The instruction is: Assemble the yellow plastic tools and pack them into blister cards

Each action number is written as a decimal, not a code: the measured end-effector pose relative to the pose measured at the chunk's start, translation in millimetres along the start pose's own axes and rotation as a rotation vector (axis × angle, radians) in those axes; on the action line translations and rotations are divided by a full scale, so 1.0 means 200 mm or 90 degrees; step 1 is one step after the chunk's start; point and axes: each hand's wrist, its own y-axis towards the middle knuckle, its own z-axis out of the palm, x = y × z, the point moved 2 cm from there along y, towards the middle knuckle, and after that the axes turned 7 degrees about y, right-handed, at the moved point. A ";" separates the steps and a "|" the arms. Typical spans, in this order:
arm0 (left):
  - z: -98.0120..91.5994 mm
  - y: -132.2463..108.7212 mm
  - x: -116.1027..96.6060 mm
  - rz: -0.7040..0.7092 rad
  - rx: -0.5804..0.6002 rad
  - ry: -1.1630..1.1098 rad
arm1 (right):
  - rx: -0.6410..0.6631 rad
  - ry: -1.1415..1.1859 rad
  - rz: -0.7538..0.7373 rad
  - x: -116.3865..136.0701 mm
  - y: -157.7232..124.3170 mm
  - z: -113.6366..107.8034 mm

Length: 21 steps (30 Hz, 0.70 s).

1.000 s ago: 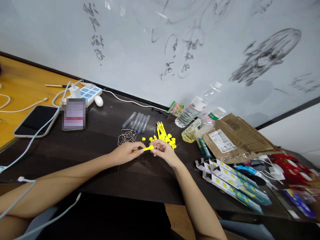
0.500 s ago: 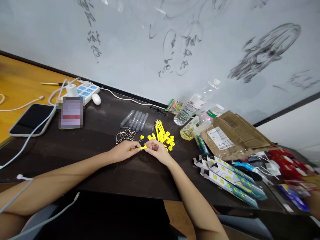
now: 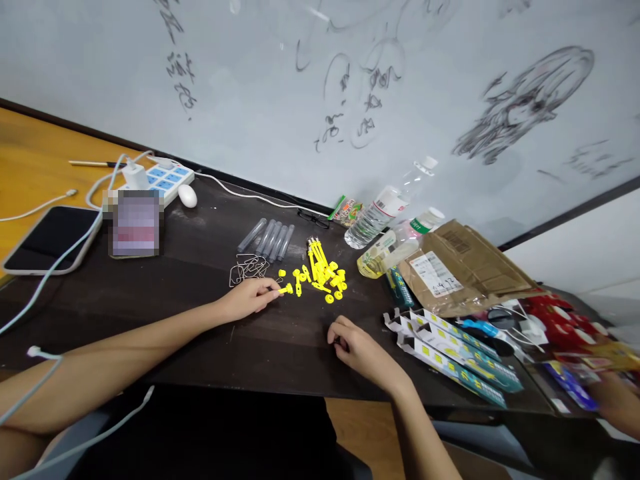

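Observation:
My left hand [image 3: 249, 297] pinches a small yellow plastic rod with a wider end [image 3: 287, 289], which sticks out to the right of the fingertips. My right hand [image 3: 364, 351] is apart from it, low over the dark table, with its fingers loosely curled and nothing visible in them. Beyond both hands lies a pile of yellow plastic parts [image 3: 330, 270], some of them long rods and some small round caps. Bent metal wire hooks [image 3: 249, 268] are heaped just past my left hand. Several clear plastic tubes [image 3: 273, 241] lie side by side behind the hooks.
Flat printed boxes [image 3: 453, 363] and a brown cardboard package [image 3: 465, 263] lie on the right, with two bottles [image 3: 377, 217] behind. A phone [image 3: 53, 240], a power strip [image 3: 170, 179] and cables are on the left. Another person's hand [image 3: 620, 403] shows at the far right.
My right hand has let go of the yellow rod and drawn back to the lower right. The left hand still holds the rod, about where it was.

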 end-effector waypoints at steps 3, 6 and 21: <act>0.00 0.00 0.00 -0.003 0.000 -0.004 | -0.026 -0.033 -0.028 0.00 0.08 0.01; 0.01 0.01 0.01 0.006 -0.006 -0.009 | -0.101 -0.074 -0.061 0.01 0.27 -0.04; 0.01 0.00 0.00 -0.005 -0.010 -0.018 | -0.309 0.056 -0.141 0.01 0.56 0.01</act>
